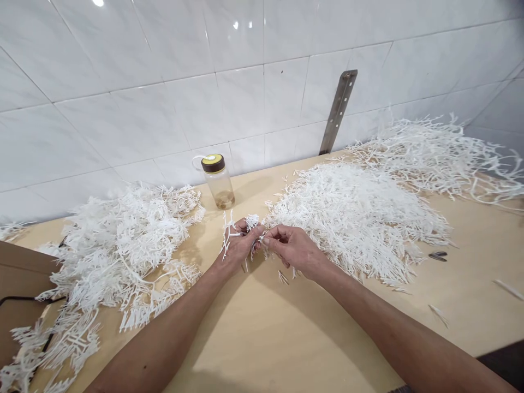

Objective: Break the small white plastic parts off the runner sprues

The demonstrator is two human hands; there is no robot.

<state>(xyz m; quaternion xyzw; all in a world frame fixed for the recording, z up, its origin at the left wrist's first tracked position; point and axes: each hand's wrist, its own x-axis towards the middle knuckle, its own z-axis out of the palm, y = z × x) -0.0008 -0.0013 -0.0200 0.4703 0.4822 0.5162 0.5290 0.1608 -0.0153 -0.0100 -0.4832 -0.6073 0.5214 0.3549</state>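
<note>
My left hand (240, 246) is closed around a white branched plastic sprig (229, 233), whose forked twigs stick out past the fingers. A tight tuft of white tips (251, 220) shows above the same hand. Close beside it, my right hand (295, 248) has thumb and forefinger pinched together at the sprig's right side; what lies between those fingertips is too small to make out. A large heap of short white plastic pieces (352, 213) begins just behind my right hand. On the wooden table below the hands lie a few loose bits (283, 277).
A tangled pile of white branched sprigs (118, 245) covers the left side, beside a cardboard box (24, 295). A bottle with a dark lid (218, 183) stands behind my hands. Long white stems (434, 155) lie back right. A small dark metal tool (438, 256) rests at right; a metal bar (339, 112) leans against the tiled wall.
</note>
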